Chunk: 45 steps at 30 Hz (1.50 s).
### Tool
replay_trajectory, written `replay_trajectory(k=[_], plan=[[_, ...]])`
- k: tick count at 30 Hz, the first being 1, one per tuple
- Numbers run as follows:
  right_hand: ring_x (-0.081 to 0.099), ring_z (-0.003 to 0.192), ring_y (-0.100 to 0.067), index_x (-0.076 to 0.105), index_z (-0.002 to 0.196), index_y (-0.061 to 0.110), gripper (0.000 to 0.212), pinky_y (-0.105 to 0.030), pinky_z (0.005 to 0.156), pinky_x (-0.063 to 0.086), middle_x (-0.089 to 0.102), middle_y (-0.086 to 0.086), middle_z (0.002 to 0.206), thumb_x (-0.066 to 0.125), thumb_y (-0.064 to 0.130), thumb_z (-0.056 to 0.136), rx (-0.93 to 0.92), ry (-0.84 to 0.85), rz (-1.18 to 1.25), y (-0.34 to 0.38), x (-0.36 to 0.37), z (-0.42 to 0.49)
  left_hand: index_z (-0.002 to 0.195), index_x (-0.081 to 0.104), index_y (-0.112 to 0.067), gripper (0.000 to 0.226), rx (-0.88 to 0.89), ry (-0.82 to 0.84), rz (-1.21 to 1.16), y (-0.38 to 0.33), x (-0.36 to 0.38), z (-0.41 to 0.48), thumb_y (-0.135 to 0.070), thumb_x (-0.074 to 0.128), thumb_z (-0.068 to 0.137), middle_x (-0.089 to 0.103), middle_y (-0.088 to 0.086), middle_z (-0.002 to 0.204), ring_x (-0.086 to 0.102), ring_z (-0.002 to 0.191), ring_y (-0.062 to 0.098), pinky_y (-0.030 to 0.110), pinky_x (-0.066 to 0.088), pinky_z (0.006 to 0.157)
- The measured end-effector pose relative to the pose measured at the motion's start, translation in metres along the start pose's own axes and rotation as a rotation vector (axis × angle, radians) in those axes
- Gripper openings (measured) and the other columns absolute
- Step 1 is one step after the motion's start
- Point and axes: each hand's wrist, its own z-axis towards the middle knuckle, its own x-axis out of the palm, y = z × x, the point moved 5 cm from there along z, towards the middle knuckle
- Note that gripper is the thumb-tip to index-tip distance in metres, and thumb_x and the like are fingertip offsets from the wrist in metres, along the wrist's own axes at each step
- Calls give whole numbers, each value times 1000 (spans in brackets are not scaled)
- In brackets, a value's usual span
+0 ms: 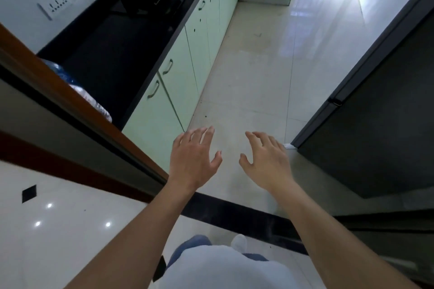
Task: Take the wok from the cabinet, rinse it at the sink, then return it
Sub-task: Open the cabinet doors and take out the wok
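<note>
Right now my left hand [193, 157] and right hand [266, 159] hang loose and empty over the pale floor [258, 73], fingers spread. Green cabinets [178, 77] under a black counter [112, 37] line my left.

Floor aisle [253, 73] open between green cabinets [178, 82] and dark fridge [375, 124].

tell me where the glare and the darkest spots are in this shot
Head view: daylight glare washes out the floor at the far end; small light spots reflect on the glossy tile at lower left; the black countertop is too dark for detail.
</note>
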Motion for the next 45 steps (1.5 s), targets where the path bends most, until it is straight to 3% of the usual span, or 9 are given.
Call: replay_trajectory(k=[13, 19, 24, 33, 38, 45], plan=[[51, 128, -26, 44, 143, 19, 62, -43, 107, 41, 54, -3, 141, 50, 48, 89, 104, 6, 54, -51, 6, 137, 140, 46, -24, 61, 50, 45, -61, -20, 27, 153, -53, 45, 86, 59, 0, 137, 53, 125, 21, 39, 41, 105], [49, 130, -25, 41, 146, 21, 64, -42, 108, 40, 51, -3, 144, 48, 50, 89, 124, 31, 41, -57, 2, 245, 135, 53, -22, 60, 47, 40, -98, -1, 31, 267, -51, 48, 83, 63, 1, 131, 57, 118, 23, 41, 45, 98], [51, 128, -25, 43, 145, 18, 65, -42, 107, 43, 54, -5, 142, 48, 49, 88, 115, -4, 53, -52, -11, 344, 137, 51, -22, 62, 45, 45, -96, 28, 35, 358, -53, 46, 84, 60, 2, 136, 54, 123, 23, 42, 44, 100], [58, 120, -29, 48, 140, 14, 63, -43, 101, 48, 61, -9, 133, 57, 44, 86, 61, 15, 51, -54, -14, 467, 137, 52, -20, 62, -25, 68, -102, 57, 48, 465, -52, 44, 84, 62, 3, 134, 54, 123, 23, 41, 45, 100], [60, 118, -30, 49, 139, 13, 64, -44, 99, 50, 62, -11, 132, 61, 44, 84, -23, 54, 57, -58, -8, 537, 137, 53, -20, 62, -112, 88, -89, 73, 61, 516, -51, 43, 84, 62, 2, 133, 55, 121, 23, 41, 46, 98], [57, 122, -29, 48, 141, 13, 64, -43, 103, 46, 59, -10, 137, 60, 43, 86, -343, 98, 47, -40, -19, 656, 142, 46, -21, 64, -383, 95, -77, 97, 63, 591, -52, 41, 87, 57, 2, 141, 50, 129, 22, 41, 41, 104]])
